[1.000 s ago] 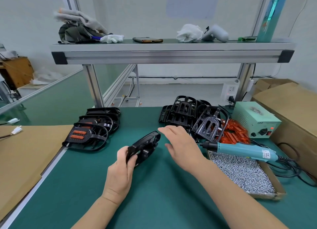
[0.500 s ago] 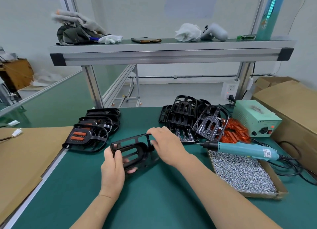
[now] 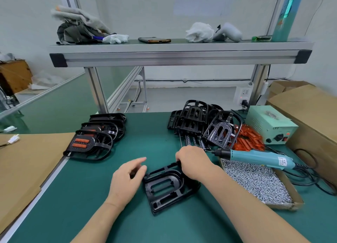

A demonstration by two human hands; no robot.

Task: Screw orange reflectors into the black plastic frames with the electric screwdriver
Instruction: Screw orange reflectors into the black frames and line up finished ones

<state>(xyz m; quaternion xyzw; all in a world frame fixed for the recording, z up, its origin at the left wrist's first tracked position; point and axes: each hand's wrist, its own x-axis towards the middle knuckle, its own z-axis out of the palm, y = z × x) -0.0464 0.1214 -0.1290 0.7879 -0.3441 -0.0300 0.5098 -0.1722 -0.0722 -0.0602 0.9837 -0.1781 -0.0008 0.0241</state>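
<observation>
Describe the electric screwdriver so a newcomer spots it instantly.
On the right of the green table sits a tray of silver screws. The electric screwdriver lies across its far edge, tip pointing left. Unlike the boxy pale-green unit behind, it is slim, teal and corded.

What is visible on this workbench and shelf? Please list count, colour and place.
black frame: 1, black, mat centre
finished frames: several, black with orange reflectors, mat left
bare frames: pile, black, mat back right
loose reflectors: heap, orange, beside that pile
screws: many, silver, cardboard tray right
electric screwdriver: 1, teal, across tray's back edge
power box: 1, pale green, far right
phone: 1, dark, upper shelf
left hand: 1, at frame's left corner
right hand: 1, gripping frame's far edge
</observation>
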